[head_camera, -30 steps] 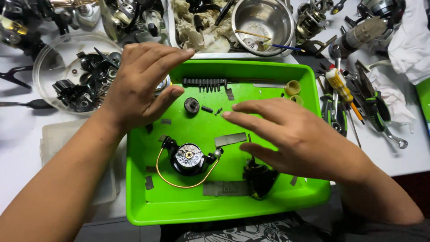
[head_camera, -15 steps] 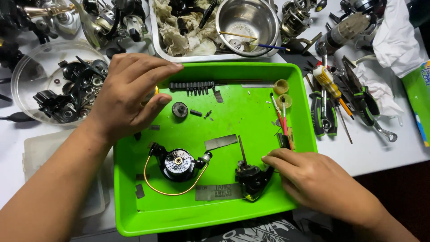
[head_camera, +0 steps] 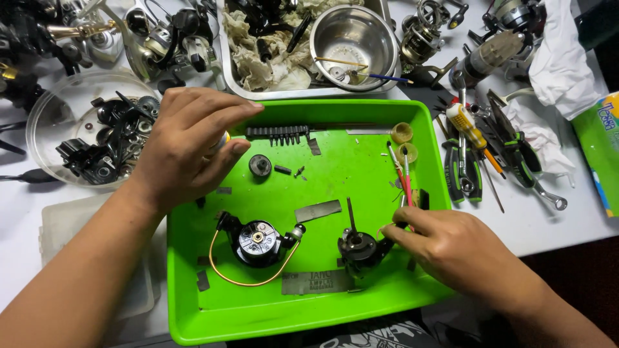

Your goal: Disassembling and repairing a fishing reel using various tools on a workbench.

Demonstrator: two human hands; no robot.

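A bright green tray (head_camera: 193, 309) lies in front of me. My left hand (head_camera: 184, 145) hovers cupped over its upper left corner; a bit of yellow shows under the fingers, and what it holds is hidden. My right hand (head_camera: 451, 251) rests at the tray's lower right, its fingertips pinched on the right side of a black reel part with an upright shaft (head_camera: 356, 248). To the left of that part sits a black rotor with a gold wire loop (head_camera: 258, 241). A small black gear (head_camera: 260, 165) and a black toothed strip (head_camera: 277, 133) lie near my left hand.
Flat metal plates (head_camera: 317, 211), red-handled picks (head_camera: 404, 177) and tan caps (head_camera: 402, 132) lie in the tray. A clear bowl of black parts (head_camera: 45, 116) stands at left and a steel bowl (head_camera: 353, 38) behind. Screwdrivers and pliers (head_camera: 471, 148) lie to the right, with a green package (head_camera: 599, 154) at the edge.
My right hand moved from above the tray's middle down to the lower right and closed its fingertips on the black reel part. My left hand stayed over the upper left corner.
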